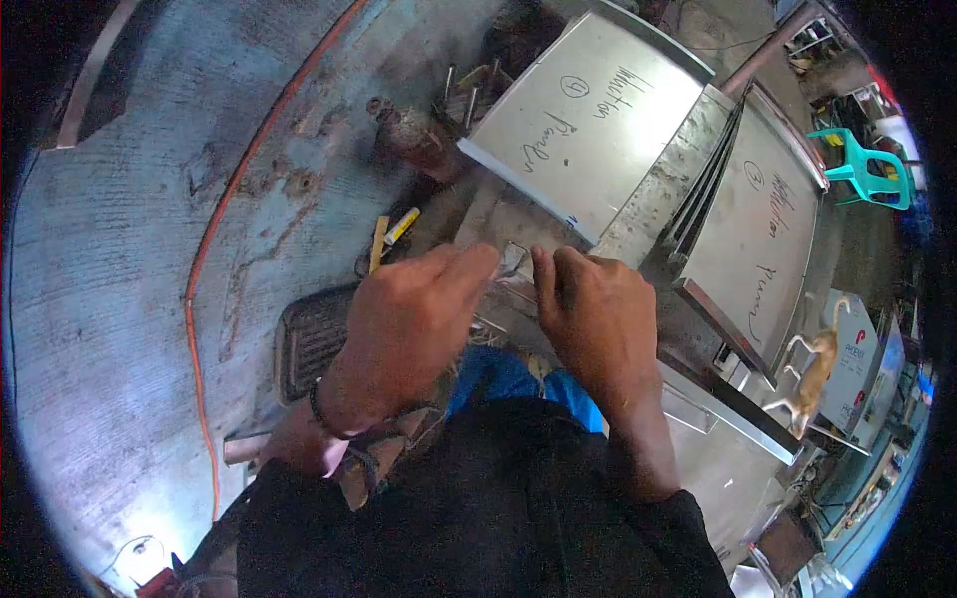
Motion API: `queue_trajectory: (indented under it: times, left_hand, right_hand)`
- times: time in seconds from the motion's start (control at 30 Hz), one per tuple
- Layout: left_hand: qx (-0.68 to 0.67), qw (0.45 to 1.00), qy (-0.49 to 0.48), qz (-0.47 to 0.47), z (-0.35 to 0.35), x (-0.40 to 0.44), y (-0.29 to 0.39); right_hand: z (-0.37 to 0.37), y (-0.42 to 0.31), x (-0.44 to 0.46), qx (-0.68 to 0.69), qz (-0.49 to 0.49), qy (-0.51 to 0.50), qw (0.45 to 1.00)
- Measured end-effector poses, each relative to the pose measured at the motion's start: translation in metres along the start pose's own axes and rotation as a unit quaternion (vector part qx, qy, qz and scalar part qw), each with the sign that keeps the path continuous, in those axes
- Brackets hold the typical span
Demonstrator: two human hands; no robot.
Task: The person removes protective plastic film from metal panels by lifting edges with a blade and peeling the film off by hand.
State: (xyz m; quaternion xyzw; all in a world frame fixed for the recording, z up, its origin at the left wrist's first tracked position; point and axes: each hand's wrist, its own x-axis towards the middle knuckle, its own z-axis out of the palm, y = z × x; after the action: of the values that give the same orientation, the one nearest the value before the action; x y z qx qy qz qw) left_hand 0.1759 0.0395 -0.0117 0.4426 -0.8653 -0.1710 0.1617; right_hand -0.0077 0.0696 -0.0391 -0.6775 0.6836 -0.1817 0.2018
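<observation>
My left hand (414, 314) and my right hand (603, 309) are raised close together in front of my body. Both have curled fingers, with the fingertips and thumbs drawn in toward each other. A small, thin, shiny piece (510, 271) shows in the gap between them, too blurred to name. Behind the hands lies a metal work surface (488, 217). Just beyond it is a metal panel (608, 110) with black handwriting and a circled 4. A yellow-and-white marker-like tube (402, 226) lies to the left of my left hand.
Another handwritten metal panel (763, 239), marked 3, leans at right over stacked sheets. A tan-and-white cat (819, 374) is beside it, with a turquoise plastic chair (867, 167) farther back. An orange cable (214, 219) crosses the floor at left, near a dark ribbed mat (317, 344).
</observation>
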Motion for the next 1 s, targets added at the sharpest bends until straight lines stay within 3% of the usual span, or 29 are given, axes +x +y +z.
queue_trajectory:
  times: [1.0]
  left_hand:
    - [-0.057,0.997,0.054,-0.019,0.008,-0.015,-0.002]
  right_hand:
    - [0.001,-0.001,0.001,0.005,0.008,-0.014,1.000]
